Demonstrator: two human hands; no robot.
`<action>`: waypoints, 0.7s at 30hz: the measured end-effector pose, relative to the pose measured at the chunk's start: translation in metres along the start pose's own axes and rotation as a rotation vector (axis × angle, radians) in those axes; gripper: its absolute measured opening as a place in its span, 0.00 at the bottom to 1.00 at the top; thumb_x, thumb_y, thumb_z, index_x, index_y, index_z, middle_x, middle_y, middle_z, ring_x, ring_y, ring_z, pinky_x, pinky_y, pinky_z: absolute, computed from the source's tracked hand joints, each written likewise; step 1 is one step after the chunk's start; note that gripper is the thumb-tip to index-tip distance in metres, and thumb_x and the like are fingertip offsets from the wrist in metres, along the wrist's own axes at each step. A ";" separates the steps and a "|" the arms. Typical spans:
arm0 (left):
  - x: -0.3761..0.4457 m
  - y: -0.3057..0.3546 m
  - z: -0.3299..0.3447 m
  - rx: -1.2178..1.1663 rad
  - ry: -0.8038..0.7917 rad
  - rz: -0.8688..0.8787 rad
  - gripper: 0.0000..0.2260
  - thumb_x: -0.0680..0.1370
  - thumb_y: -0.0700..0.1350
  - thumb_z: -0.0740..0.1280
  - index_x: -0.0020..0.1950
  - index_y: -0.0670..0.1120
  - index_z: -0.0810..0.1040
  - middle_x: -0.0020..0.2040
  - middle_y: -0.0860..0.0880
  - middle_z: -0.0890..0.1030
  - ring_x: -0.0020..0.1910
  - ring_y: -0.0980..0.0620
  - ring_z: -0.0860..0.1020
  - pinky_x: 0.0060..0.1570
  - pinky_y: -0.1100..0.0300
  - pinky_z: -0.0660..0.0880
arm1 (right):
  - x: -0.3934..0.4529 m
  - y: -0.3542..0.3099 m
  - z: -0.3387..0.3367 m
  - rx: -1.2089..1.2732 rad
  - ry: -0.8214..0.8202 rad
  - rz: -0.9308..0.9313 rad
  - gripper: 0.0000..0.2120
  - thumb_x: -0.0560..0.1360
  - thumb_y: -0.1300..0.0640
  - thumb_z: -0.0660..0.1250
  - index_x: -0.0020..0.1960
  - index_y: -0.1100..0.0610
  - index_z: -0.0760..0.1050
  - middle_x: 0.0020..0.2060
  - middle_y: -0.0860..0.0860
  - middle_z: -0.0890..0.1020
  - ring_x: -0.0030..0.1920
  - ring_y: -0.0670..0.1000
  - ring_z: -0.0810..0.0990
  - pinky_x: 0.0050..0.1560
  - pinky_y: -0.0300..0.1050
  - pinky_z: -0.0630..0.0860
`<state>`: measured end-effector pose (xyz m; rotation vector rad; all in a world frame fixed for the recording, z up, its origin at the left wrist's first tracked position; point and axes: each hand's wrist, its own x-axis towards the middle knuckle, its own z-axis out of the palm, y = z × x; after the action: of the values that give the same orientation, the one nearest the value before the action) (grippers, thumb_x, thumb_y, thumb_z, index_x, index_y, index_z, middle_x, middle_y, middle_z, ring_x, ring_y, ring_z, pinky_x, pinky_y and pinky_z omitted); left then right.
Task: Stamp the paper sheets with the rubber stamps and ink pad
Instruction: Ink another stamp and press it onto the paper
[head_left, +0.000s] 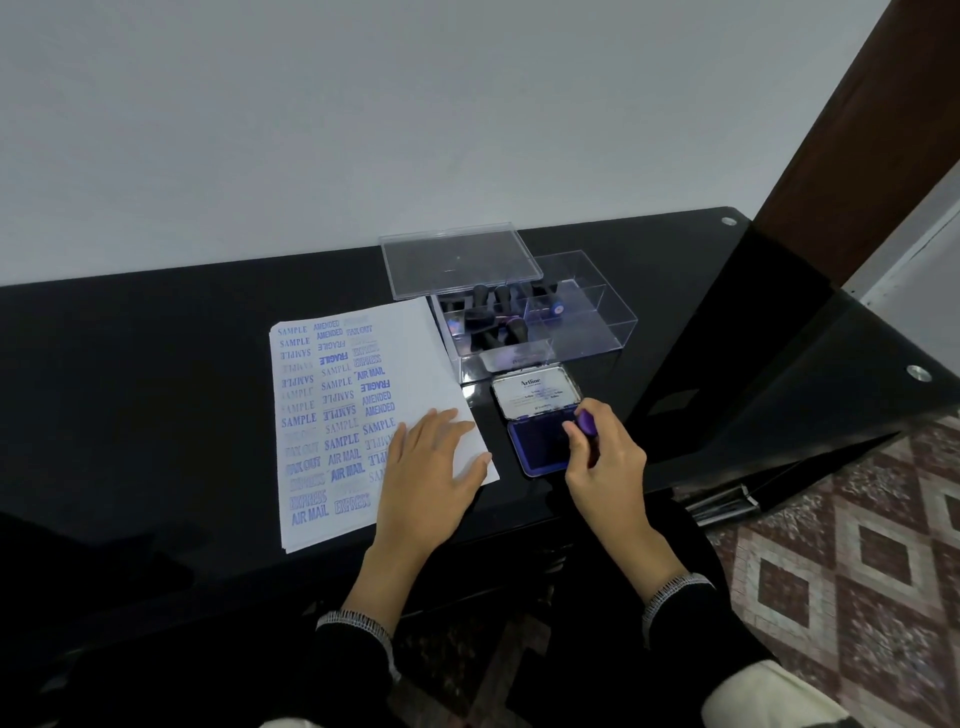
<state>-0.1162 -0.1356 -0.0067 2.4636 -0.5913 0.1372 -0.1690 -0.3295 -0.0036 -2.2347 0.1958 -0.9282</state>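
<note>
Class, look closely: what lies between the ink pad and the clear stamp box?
In the head view, only bare black table lies between the ink pad, its lid raised, and the stamp box.

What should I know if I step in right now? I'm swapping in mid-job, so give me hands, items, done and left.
Left hand: flat, fingers straight, pressing the paper sheets near their right edge.
Right hand: grips a purple-topped stamp down on the open ink pad, right of the sheets.
Other stamps sit in the clear box behind the pad; its lid leans at the box's back-left.
Done: the top sheet's left and middle parts carry many blue marks (SAMPLE, AIR MAIL, EXPRESS).
Left: the right strip is blank; sheets beneath cannot be seen.
</note>
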 end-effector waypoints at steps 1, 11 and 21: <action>0.000 0.000 0.000 -0.001 0.002 0.002 0.19 0.80 0.57 0.59 0.69 0.54 0.70 0.74 0.56 0.65 0.75 0.57 0.56 0.73 0.60 0.38 | 0.003 0.000 0.000 -0.008 -0.008 -0.002 0.07 0.76 0.61 0.63 0.53 0.62 0.74 0.40 0.53 0.78 0.38 0.51 0.76 0.40 0.33 0.72; 0.001 0.001 0.000 -0.004 0.013 -0.007 0.18 0.80 0.57 0.60 0.69 0.54 0.71 0.73 0.56 0.65 0.75 0.57 0.56 0.73 0.61 0.38 | 0.012 0.000 0.006 -0.035 -0.050 -0.031 0.08 0.76 0.62 0.63 0.55 0.61 0.74 0.40 0.52 0.78 0.38 0.51 0.77 0.40 0.36 0.73; 0.001 0.000 0.000 -0.010 0.014 -0.003 0.18 0.80 0.57 0.60 0.69 0.54 0.71 0.73 0.57 0.66 0.75 0.57 0.56 0.73 0.61 0.38 | -0.002 -0.003 0.002 0.008 0.011 0.007 0.10 0.77 0.56 0.60 0.54 0.60 0.73 0.41 0.52 0.78 0.39 0.50 0.77 0.39 0.35 0.73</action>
<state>-0.1157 -0.1363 -0.0066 2.4518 -0.5816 0.1496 -0.1693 -0.3251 -0.0038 -2.2210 0.2042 -0.9357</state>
